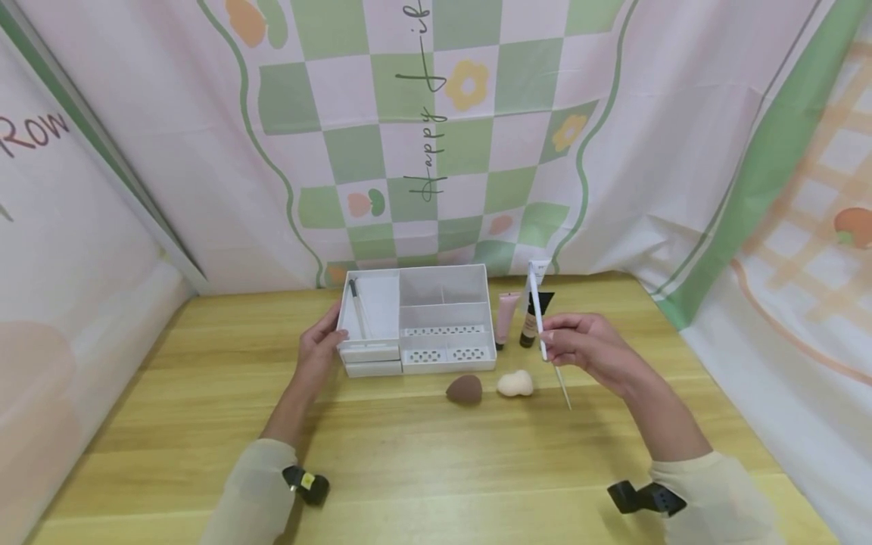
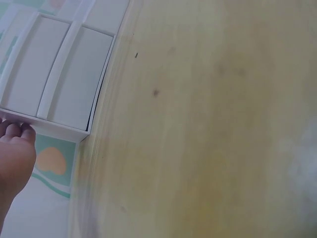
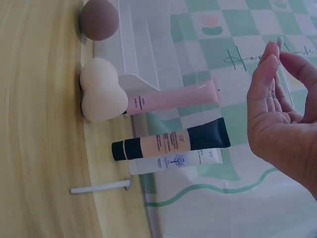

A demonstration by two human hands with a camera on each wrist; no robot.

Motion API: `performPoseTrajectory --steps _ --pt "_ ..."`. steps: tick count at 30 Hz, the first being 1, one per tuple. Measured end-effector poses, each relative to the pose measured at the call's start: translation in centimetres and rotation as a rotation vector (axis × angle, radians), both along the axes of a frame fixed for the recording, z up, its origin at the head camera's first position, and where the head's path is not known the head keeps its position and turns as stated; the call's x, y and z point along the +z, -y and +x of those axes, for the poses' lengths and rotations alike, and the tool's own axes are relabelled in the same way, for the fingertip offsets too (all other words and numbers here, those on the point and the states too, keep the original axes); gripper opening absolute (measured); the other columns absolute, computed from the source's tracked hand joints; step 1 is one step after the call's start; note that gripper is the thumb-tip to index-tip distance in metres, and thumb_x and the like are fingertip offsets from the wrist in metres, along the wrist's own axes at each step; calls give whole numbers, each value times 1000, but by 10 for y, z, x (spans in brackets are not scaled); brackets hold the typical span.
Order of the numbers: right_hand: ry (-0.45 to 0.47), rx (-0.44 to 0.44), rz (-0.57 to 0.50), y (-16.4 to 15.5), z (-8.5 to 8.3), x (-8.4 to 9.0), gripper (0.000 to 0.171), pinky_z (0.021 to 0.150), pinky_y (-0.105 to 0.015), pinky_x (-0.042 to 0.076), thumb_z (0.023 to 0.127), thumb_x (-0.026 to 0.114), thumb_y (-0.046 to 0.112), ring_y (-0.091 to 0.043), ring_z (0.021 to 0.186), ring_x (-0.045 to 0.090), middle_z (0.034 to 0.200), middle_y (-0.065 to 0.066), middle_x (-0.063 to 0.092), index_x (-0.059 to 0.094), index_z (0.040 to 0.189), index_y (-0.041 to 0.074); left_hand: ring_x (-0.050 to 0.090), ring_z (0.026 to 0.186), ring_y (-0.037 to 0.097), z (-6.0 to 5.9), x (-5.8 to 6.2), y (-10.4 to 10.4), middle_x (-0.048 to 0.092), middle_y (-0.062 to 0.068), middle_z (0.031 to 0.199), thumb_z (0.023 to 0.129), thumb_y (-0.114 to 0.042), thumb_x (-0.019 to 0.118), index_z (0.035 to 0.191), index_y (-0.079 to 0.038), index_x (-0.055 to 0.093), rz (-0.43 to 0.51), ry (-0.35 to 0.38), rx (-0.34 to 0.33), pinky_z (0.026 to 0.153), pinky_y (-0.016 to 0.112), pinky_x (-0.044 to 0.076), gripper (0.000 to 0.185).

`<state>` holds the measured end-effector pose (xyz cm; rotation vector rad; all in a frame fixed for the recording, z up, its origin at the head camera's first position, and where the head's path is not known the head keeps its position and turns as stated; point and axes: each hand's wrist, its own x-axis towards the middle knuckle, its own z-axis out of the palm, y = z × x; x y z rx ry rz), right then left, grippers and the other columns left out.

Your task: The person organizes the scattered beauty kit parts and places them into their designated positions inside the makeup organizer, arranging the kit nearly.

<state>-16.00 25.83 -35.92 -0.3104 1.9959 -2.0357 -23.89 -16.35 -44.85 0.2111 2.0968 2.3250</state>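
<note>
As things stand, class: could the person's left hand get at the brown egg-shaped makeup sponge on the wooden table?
Probably yes. The left hand rests on the white plastic organiser's left end, and the brown sponge lies just in front of it on bare table, nothing between.

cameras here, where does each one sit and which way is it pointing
Head: worn on the head, looking forward and down at the wooden table, white organizer, both forearms, left hand and right hand pinching a white stick.
Left wrist: at the left hand, facing the organizer's corner and the table.
Right wrist: behind the right hand, facing the brown sponge, cream sponge and pink tube.
Shared: head and right wrist both show sponges and tubes.
</note>
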Motion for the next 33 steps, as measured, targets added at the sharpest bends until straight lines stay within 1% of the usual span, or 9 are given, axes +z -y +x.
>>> performPoseTrajectory --steps 6,8,15,19,22,28,33 --pt "10 10 9 7 -2 1 23 69 -18 62 97 56 1 -6 74 68 86 6 73 72 97 17 22 158 28 0 0 0 23 13 169 99 3 45 156 2 29 9 -4 0 128 35 25 60" --pt "13 5 17 8 -3 0 22 69 -18 62 97 56 1 -6 74 68 86 6 73 71 96 17 22 158 27 0 0 -1 23 12 169 99 3 46 156 1 30 7 1 4 128 36 25 60" --pt "27 -20 90 14 -6 -3 17 71 -19 62 96 58 3 -6 74 68 81 6 71 69 96 16 21 159 28 1 1 -1 23 13 169 99 3 45 156 2 30 11 0 2 129 37 24 60" --pt "27 -13 100 19 -8 -3 15 71 -19 62 95 59 5 -6 74 67 82 7 71 67 96 17 21 159 28 1 0 -1 23 13 169 99 2 46 156 2 30 3 -1 5 129 38 23 59" --pt "29 -6 99 24 -9 -3 12 71 -19 61 95 60 5 -6 75 68 82 7 71 67 97 15 21 159 28 1 0 0 22 13 169 99 2 45 156 1 29 -1 0 2 129 38 22 60" --pt "41 -2 120 34 -12 -2 8 72 -19 61 94 60 7 -7 75 68 83 6 71 65 100 11 22 159 24 -1 -1 0 22 11 170 99 1 46 157 -1 29 -1 5 2 129 35 24 60" --pt "56 3 136 42 -16 -4 8 73 -20 61 94 61 7 -7 75 67 82 6 71 65 101 8 22 159 26 -1 -1 0 23 11 170 99 2 45 157 0 29 7 4 -3 129 35 25 61"
